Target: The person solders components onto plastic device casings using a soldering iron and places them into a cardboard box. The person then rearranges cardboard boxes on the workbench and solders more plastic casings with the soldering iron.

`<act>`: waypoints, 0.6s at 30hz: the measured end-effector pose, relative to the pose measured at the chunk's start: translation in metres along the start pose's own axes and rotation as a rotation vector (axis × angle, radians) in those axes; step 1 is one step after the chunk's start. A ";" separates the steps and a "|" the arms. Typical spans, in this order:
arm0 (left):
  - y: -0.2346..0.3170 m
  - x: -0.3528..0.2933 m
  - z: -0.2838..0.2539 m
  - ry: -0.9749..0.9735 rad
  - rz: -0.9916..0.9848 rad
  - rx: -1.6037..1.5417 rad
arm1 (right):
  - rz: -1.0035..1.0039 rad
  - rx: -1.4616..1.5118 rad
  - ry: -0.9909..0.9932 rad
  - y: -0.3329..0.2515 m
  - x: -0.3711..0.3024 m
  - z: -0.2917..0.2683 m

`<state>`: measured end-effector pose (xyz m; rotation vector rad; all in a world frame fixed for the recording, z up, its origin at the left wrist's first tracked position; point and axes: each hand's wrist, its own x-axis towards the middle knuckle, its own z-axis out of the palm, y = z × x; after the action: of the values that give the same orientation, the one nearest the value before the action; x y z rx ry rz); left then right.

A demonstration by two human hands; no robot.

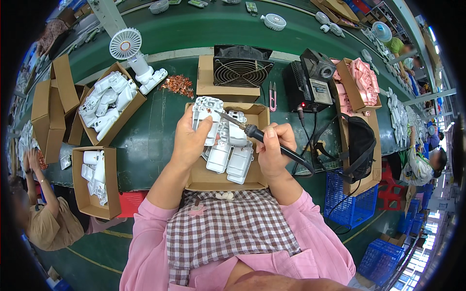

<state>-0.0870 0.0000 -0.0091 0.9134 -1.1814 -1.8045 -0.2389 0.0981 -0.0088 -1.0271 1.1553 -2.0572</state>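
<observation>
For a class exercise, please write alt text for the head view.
A person's left hand holds a white plastic casing; the right hand points a soldering iron toward it, above a cardboard box of white parts. A black fan stands behind.

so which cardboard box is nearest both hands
The open box between the left hand and right hand, holding white casings; others stand farther left, right or behind.
</observation>
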 end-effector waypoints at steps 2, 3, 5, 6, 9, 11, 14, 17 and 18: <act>0.001 0.000 0.000 -0.003 -0.004 -0.003 | 0.007 -0.020 -0.024 0.001 0.001 0.000; 0.001 0.000 -0.001 -0.007 -0.008 -0.005 | 0.007 -0.020 -0.024 0.001 0.001 0.001; 0.002 0.000 -0.001 -0.010 -0.015 -0.003 | 0.033 -0.039 -0.030 0.000 0.001 0.001; 0.002 0.000 -0.001 -0.014 -0.022 0.000 | 0.033 -0.040 -0.031 0.000 0.001 0.002; 0.003 -0.001 -0.001 -0.009 -0.037 -0.009 | 0.038 -0.043 -0.032 -0.001 0.001 0.003; 0.006 -0.002 0.000 -0.003 -0.042 -0.006 | 0.041 -0.057 -0.036 -0.001 0.001 0.003; 0.005 -0.001 0.000 -0.011 -0.041 -0.013 | 0.039 -0.056 -0.041 0.001 0.001 0.002; 0.005 -0.001 -0.001 -0.021 -0.034 -0.022 | 0.034 -0.055 -0.049 0.002 0.002 0.002; 0.005 -0.001 -0.001 -0.020 -0.034 -0.020 | 0.034 -0.056 -0.049 0.002 0.002 0.002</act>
<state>-0.0845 -0.0005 -0.0047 0.9108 -1.1649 -1.8530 -0.2377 0.0948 -0.0089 -1.0711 1.2027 -1.9729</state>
